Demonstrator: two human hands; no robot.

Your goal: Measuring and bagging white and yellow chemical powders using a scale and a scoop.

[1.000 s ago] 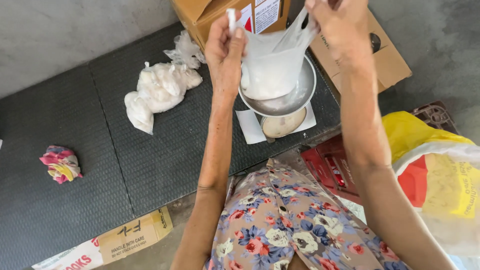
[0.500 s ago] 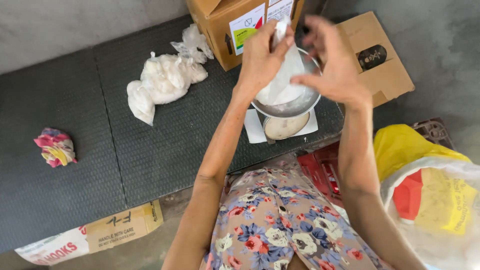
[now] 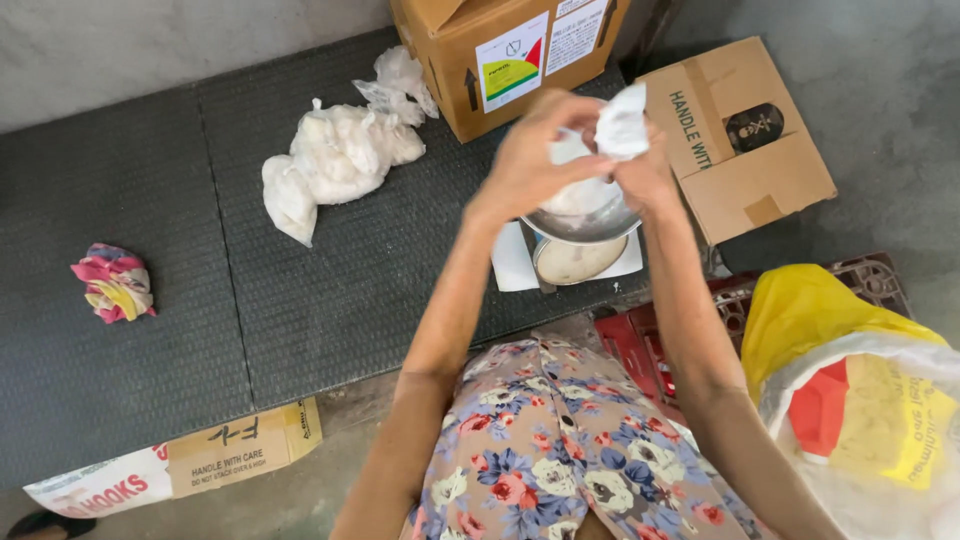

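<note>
Both hands are pinched on the neck of a clear plastic bag (image 3: 600, 165) of white stuff, sitting in the metal scale pan (image 3: 585, 222) — left hand (image 3: 525, 160) and right hand (image 3: 645, 175) raised, fingers clenched tight. Risk looks like the neck slipping mid-twist — contents could spill onto the mat (image 3: 200, 300).

We saw a thin glossy plastic bag (image 3: 610, 140), a shiny metal bowl (image 3: 585, 222), matt cardboard boxes (image 3: 500, 60) and a rough dark mat (image 3: 200, 300).
</note>
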